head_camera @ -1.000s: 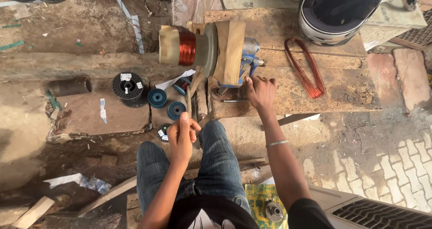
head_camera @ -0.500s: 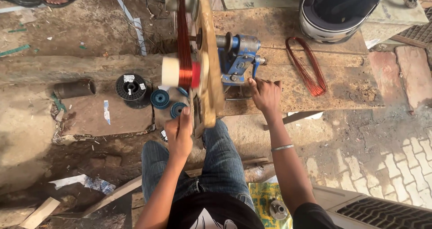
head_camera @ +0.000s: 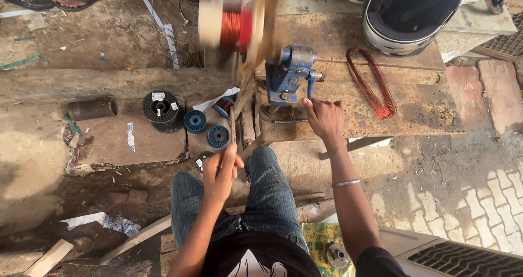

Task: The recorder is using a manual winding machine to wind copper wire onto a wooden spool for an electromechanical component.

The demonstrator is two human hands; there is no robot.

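Right hand [head_camera: 325, 119] closed on the crank of the blue winder [head_camera: 290, 75], which stands on the tabletop [head_camera: 414, 108], centre. Left hand [head_camera: 222, 171] pinched shut on a thin wire, near side, above the knee. Copper coil [head_camera: 231, 29] on the winder's left, far side, blurred. Blue spools [head_camera: 207, 129] and black spool [head_camera: 160, 107] lie left; red wire loop [head_camera: 373, 83] right.

Soft daylight | faint shadows | sharp — spinning coil [head_camera: 231, 29] motion-blurred
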